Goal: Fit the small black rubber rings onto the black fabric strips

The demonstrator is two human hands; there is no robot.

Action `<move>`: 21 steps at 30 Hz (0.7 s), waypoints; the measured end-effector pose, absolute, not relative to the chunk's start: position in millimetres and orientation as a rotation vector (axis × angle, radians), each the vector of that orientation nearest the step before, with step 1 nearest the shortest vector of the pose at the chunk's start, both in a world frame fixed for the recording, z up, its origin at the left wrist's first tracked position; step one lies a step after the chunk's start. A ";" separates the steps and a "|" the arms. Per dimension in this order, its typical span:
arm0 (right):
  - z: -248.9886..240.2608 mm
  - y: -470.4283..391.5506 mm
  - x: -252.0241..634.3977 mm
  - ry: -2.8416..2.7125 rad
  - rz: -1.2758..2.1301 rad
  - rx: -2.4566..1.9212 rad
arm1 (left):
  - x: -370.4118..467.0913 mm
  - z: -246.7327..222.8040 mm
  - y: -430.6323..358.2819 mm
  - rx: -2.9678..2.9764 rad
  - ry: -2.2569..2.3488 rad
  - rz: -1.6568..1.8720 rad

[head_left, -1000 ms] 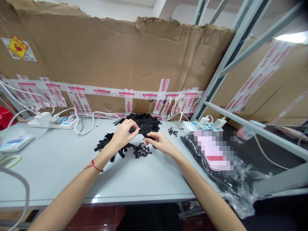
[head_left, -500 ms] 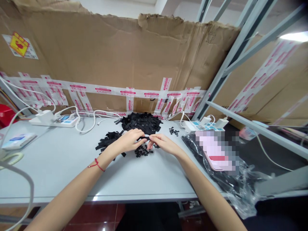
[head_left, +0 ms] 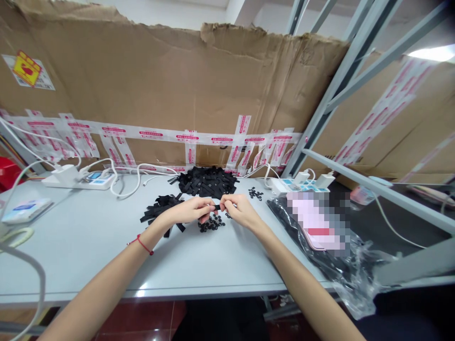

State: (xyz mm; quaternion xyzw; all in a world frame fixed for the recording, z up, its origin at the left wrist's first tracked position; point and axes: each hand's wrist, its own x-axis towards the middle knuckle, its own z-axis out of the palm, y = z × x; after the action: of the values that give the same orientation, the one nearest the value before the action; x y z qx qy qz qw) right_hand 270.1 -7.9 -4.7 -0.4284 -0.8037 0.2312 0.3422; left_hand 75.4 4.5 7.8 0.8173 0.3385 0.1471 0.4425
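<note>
hands [head_left: 198,209] pinching black strip [head_left: 217,207], small black rings [head_left: 210,224] below

A pale table [head_left: 213,265] bears black strips [head_left: 208,183], rings [head_left: 212,224] and power strips [head_left: 53,182]

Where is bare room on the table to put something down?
Free: at left, between the packet and the near strips; front, between the forearms, from the rings to the table edge. Crowded: around left hand and right hand, by the far strips and rings; at right, where the bag lies.
</note>
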 end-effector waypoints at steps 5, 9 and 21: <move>-7.1 -11.4 262.5 -2.109 0.553 -0.996 | 75.8 8.2 3.7 1.961 0.767 0.465; -11.0 -10.0 263.2 -2.125 0.616 -0.943 | 75.7 9.6 2.2 1.917 0.765 0.510; -27.3 -1.7 259.2 -2.069 0.751 -1.033 | 75.4 -0.3 9.6 1.825 0.889 0.501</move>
State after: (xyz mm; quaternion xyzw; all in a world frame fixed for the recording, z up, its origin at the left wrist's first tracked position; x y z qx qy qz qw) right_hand 259.2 -1.7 -27.3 -0.3983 -0.7978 0.2897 0.3476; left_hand 75.4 9.6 -0.3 0.7551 0.3677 0.2072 0.5017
